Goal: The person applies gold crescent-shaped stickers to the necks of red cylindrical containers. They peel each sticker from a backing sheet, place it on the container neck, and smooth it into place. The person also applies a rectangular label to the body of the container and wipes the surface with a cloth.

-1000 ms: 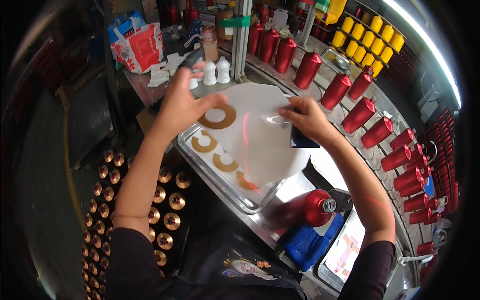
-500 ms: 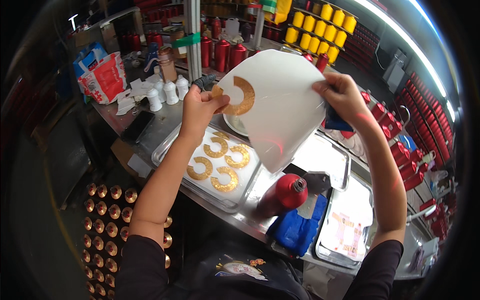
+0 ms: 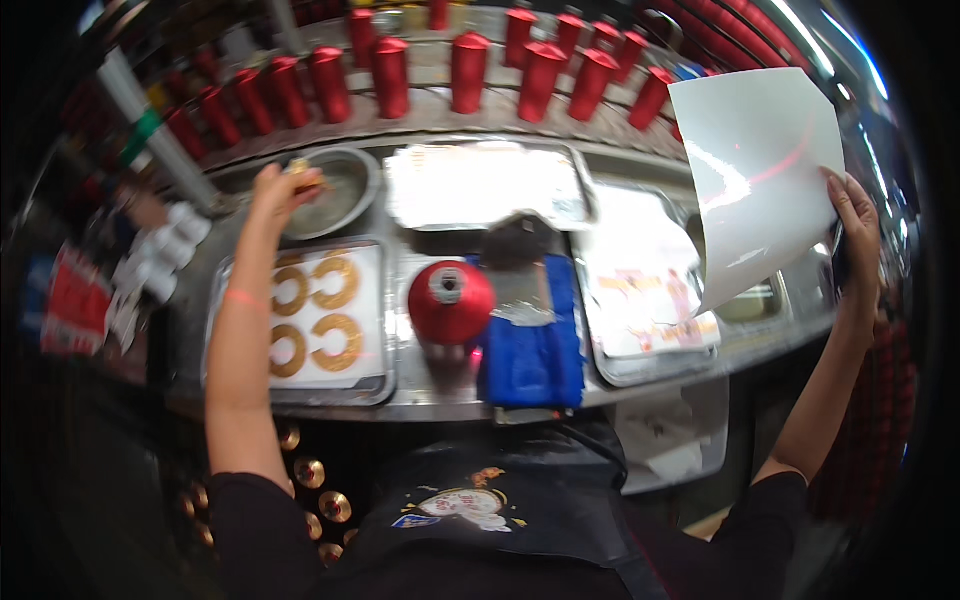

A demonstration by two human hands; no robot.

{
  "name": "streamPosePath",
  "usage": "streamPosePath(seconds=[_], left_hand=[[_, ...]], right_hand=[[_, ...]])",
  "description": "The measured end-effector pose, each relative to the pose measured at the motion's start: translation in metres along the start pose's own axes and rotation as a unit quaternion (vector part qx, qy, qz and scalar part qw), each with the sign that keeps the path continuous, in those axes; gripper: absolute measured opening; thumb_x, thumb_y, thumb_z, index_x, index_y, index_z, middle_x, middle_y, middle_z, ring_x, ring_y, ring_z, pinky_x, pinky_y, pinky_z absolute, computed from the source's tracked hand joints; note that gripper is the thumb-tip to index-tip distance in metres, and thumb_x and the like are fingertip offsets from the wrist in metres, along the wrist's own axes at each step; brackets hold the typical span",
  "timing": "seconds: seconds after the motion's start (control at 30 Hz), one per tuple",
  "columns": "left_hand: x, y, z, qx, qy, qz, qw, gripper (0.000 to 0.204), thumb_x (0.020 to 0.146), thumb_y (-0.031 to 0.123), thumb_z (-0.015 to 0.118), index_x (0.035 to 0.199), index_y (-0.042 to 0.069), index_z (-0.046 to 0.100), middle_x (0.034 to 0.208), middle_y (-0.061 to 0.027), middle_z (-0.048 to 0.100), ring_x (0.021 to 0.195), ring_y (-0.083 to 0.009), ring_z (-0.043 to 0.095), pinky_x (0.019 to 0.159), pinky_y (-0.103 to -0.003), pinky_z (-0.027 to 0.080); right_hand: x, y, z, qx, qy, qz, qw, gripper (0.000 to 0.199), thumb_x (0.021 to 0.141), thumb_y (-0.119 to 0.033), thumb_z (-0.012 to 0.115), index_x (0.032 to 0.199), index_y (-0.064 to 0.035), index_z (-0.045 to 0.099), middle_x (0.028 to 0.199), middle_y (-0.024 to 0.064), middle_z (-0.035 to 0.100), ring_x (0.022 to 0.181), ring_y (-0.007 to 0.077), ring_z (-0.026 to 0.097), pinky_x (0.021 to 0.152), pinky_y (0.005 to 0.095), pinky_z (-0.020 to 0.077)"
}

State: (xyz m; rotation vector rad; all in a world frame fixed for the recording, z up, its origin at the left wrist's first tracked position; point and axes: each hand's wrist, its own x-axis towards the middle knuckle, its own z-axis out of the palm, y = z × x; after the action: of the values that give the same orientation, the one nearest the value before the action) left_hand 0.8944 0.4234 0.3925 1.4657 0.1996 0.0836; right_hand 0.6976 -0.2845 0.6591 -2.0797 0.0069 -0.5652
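Observation:
My left hand [image 3: 274, 198] pinches a gold, C-shaped decal [image 3: 308, 178] over a round metal bowl [image 3: 371, 188] of liquid at the back left. The decal is crumpled or folded and partly hidden by the fingers. Out at the far right, my right hand [image 3: 858, 228] grips the edge of a large glossy white sheet [image 3: 765, 170], raised above the bench. Below the left hand, several gold C-shaped pieces [image 3: 335, 343] lie on white paper in a metal tray [image 3: 378, 385]; my forearm covers part of it.
A red bottle [image 3: 450, 302] stands upright mid-bench beside a blue cloth [image 3: 535, 365] with a grey tool on it. White sheets fill a back tray [image 3: 490, 185] and a right-hand tray [image 3: 640, 290]. Several red bottles [image 3: 468, 75] line the back; gold-capped items [image 3: 334, 506] sit low at left.
The white sheet has swung right with my right hand and away from my left. My left hand has carried the gold decal over to the bowl. The view has turned right and downward.

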Motion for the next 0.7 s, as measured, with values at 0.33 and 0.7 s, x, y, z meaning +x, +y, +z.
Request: streamPosePath(seconds=[0.33,0.7], left_hand=[[0.111,-0.100,-0.068,0.400,0.020,-0.060,0.914,0.075,0.081,-0.003,0.069,0.148,0.002,0.036,0.086,-0.0143,0.066,0.059,-0.0221,0.066,0.039,-0.035,0.052],[-0.115,0.084,0.098,0.233,0.019,0.176,0.956,0.030,0.086,0.005,0.076,0.093,0.002,0.047,0.089,-0.0129,0.069,0.070,-0.0162,0.069,0.055,-0.028,0.059]], right_hand=[[-0.395,0.277,-0.213,-0.020,0.488,0.389,0.781,0.015,0.090,-0.023,0.069,0.096,-0.0099,0.068,0.081,0.0021,0.064,0.061,0.0168,0.058,0.046,0.0331,0.0402],[-0.281,0.326,-0.075,-0.055,0.303,0.244,0.920,0.030,0.097,-0.015,0.066,0.119,0.0049,0.068,0.114,0.0097,0.071,0.107,0.0174,0.063,0.096,0.0320,0.0481]])
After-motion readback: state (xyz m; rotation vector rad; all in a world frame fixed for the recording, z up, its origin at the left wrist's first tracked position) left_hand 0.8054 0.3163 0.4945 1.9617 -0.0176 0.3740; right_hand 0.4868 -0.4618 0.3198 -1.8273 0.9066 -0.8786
